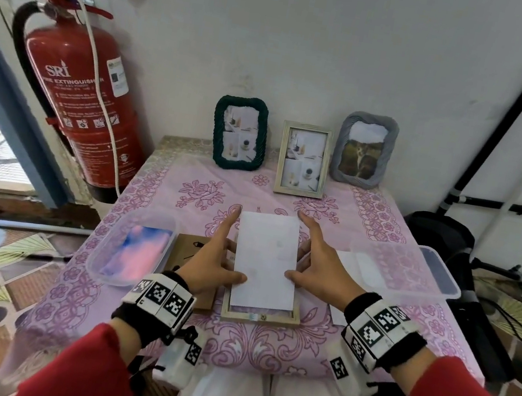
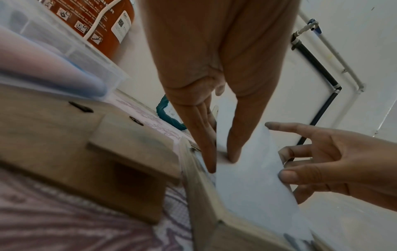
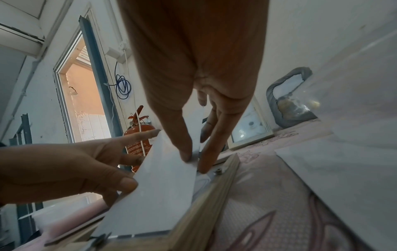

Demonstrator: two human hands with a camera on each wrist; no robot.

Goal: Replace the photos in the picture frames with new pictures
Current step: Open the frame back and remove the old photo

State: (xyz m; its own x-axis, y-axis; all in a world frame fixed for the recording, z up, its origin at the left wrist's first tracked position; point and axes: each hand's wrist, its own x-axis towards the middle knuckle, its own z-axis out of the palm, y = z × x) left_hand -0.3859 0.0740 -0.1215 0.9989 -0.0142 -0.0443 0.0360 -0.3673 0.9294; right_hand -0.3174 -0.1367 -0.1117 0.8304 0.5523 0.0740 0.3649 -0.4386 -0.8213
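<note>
Both hands pinch flat white sheet (image 1: pixel 265 261); wooden frame (image 1: pixel 258 316) beneath

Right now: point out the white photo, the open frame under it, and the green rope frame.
white photo (image 1: pixel 265 257), head view, middle of its blank back.
open frame (image 1: pixel 258 317), head view, near rail.
green rope frame (image 1: pixel 217 128), head view, left rope edge.

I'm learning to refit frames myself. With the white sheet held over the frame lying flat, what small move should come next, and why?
Probably lower the far end of the white sheet into the wooden frame. Its near edge already sits inside the frame while the far end is tilted up, pinched by the left hand and right hand.
</note>
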